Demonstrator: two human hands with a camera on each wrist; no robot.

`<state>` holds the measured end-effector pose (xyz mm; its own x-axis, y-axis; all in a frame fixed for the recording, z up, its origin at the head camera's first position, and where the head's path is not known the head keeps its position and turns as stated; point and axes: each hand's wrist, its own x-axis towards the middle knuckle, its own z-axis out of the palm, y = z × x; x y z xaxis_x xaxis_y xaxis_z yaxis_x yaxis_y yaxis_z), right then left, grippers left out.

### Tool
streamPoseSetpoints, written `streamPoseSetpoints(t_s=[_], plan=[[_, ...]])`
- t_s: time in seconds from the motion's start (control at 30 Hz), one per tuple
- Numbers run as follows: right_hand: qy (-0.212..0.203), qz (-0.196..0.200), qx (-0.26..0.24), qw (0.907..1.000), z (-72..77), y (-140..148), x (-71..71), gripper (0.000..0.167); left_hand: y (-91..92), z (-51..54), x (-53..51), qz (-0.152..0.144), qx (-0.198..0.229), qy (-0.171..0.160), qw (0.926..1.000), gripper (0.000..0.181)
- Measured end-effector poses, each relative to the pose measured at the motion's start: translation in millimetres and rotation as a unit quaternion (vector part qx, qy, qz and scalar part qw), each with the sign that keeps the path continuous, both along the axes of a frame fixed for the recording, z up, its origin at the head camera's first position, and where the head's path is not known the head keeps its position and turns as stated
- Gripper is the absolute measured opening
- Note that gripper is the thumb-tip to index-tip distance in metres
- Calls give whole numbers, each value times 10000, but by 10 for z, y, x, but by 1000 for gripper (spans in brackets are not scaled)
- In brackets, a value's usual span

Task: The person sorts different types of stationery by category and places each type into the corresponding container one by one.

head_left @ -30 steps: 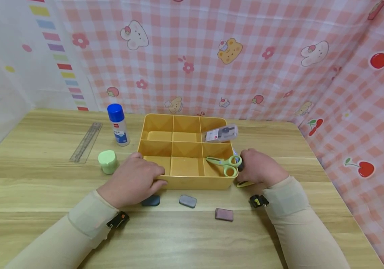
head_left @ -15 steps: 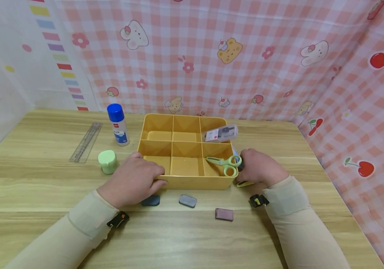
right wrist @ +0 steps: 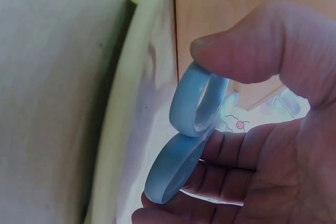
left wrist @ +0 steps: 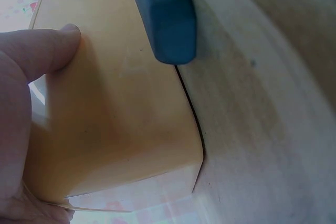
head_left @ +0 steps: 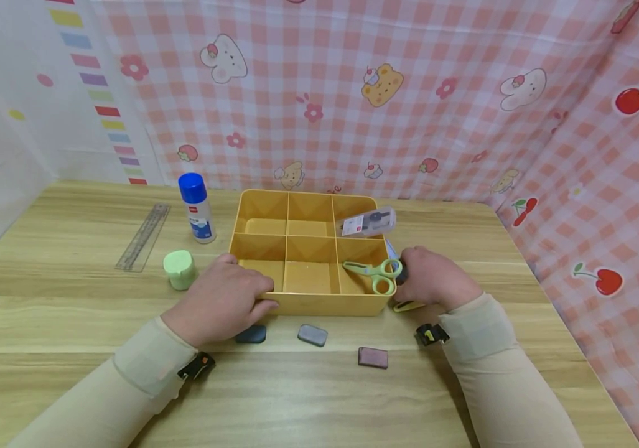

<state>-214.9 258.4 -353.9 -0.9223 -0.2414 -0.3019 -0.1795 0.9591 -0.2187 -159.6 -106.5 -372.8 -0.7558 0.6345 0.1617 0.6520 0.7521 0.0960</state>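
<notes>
My left hand [head_left: 218,302] grips the front wall of a yellow divided storage box [head_left: 319,305], near its left corner. In the left wrist view the thumb presses flat on the outside of that wall. To the right of the box, my right hand [head_left: 437,280] holds scissors with blue handle loops [right wrist: 182,108], the thumb on one loop and the fingers behind. Their far part is hidden beside the box. Green scissors [head_left: 372,270] lean in the front right compartment. A clear case with dark tools [head_left: 377,219] sticks out of the back right compartment.
Beneath my right hand lies a long yellow item [head_left: 407,306]. Dark blue [head_left: 251,335], grey [head_left: 312,335] and mauve [head_left: 373,357] small blocks lie before the box. At left are a light green container [head_left: 180,270], a blue-capped bottle [head_left: 197,208] and a clear ruler [head_left: 144,236].
The right hand has shifted very slightly to the right, and a little more of the bluish part beside the box shows. The left hand and the box have not moved.
</notes>
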Motion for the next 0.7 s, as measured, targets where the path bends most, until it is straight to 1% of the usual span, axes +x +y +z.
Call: streamPoseSetpoints(t_s=[0.23, 0.7], plan=[[13, -29, -101, 9999, 9, 0, 6, 52, 1, 2, 3, 15, -37, 17, 10000, 35], [23, -56, -150, 9999, 17, 16, -4, 54, 3, 17, 8, 38, -20, -63, 10000, 35]])
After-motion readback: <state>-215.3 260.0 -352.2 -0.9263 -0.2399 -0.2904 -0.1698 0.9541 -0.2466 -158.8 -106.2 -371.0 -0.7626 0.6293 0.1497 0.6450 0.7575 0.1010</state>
